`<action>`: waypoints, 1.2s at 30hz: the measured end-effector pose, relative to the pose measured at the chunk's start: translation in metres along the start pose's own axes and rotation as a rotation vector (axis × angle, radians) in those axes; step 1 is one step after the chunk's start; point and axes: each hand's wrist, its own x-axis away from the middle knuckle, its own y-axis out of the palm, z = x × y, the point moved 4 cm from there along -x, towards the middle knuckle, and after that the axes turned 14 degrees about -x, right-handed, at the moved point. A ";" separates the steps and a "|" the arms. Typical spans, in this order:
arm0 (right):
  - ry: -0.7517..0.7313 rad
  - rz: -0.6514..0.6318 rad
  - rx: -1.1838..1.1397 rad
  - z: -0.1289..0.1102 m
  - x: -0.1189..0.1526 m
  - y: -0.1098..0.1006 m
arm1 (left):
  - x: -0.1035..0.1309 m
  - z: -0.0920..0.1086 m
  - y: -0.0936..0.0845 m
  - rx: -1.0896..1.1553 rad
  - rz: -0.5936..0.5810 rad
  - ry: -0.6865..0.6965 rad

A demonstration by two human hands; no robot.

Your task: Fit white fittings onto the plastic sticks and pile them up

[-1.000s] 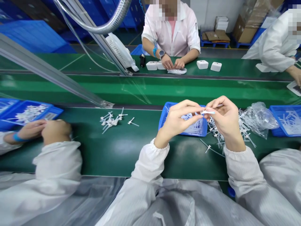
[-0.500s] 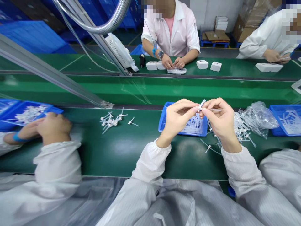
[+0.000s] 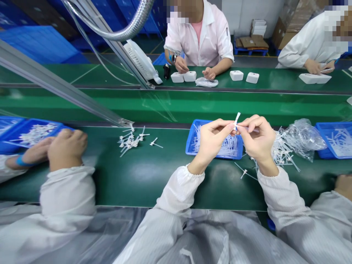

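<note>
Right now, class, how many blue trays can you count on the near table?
4: the left-edge tray, the tray beside it, the middle tray and the right-edge tray. Others may be hidden.

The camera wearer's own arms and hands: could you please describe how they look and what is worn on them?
The left hand and right hand are bare, without gloves; no watch or wristband shows. Both arms are in long, loose white sleeves, finely striped or ribbed in texture, ending in gathered cuffs at the wrists. No marking is visible.
</note>
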 end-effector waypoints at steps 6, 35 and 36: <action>-0.030 0.035 -0.062 0.002 -0.001 0.005 | 0.004 0.008 0.006 -0.051 0.119 0.000; 0.595 -1.148 0.797 0.098 0.057 0.036 | -0.014 0.023 -0.056 -0.366 0.066 0.210; 0.593 -1.138 0.805 0.098 0.056 0.036 | -0.014 0.021 -0.055 -0.379 0.065 0.200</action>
